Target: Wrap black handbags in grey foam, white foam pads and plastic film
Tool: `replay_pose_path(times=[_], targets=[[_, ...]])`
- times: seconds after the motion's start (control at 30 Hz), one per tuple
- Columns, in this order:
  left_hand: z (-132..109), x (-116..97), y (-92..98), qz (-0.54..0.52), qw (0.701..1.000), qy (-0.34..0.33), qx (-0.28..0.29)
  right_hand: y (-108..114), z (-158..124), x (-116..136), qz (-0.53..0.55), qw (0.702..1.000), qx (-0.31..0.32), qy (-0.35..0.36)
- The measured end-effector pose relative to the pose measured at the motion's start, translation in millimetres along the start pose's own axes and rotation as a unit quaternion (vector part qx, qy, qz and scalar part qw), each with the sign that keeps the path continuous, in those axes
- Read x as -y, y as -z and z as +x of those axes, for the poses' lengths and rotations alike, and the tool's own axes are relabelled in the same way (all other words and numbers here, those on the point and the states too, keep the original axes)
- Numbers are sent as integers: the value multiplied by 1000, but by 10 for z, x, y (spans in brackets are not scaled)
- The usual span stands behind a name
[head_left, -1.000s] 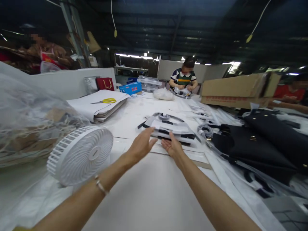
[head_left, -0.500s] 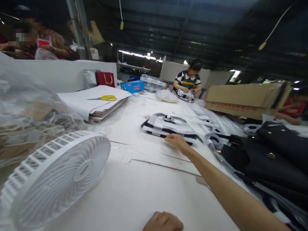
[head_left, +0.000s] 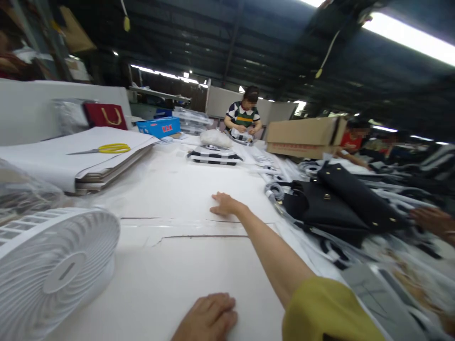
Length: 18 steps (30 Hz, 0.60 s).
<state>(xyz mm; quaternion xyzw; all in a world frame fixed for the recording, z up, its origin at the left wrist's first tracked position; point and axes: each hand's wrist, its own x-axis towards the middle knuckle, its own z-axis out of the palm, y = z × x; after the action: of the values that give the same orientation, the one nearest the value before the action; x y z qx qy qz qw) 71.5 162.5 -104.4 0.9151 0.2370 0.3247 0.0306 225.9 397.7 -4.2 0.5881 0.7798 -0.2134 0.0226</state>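
My right hand lies flat, palm down, on the white table, arm stretched forward, holding nothing. My left hand rests palm down on the white sheet near the bottom edge, also empty. A stack of black-and-white wrapped pieces lies far up the table, well beyond my right hand. A yellow-green sleeve covers my right upper arm.
A white fan stands at the near left. Yellow scissors lie on a paper stack. Black bags are piled to the right, with another person's hand beside them. A cardboard box, a blue box and a seated person are at the far end.
The black-and-white stack has slid away from my hands toward the far end. My left hand pulled back to the near edge. My right hand stays stretched out, no longer touching the stack.
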Motion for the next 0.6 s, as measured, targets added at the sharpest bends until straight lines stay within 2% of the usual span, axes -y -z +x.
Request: replay_pose_path(times=[0.1,0.23,0.4,0.5,0.6], targets=[[108,-43,144,15,999,-5,-45,-168,-516,39,-20,999,3,25],[172,-120,159,34,999,5,-42,-340,-1253,22,-25,998,23,54],[143,-170,181,77,996,-17,-47,-539,-2109,4,-12,997,21,79],[125,-187,188,88,996,-9,-20,-685,-2520,24,4,996,11,84],[214,-312,223,106,990,67,60,-797,-2873,26,20,994,11,107]])
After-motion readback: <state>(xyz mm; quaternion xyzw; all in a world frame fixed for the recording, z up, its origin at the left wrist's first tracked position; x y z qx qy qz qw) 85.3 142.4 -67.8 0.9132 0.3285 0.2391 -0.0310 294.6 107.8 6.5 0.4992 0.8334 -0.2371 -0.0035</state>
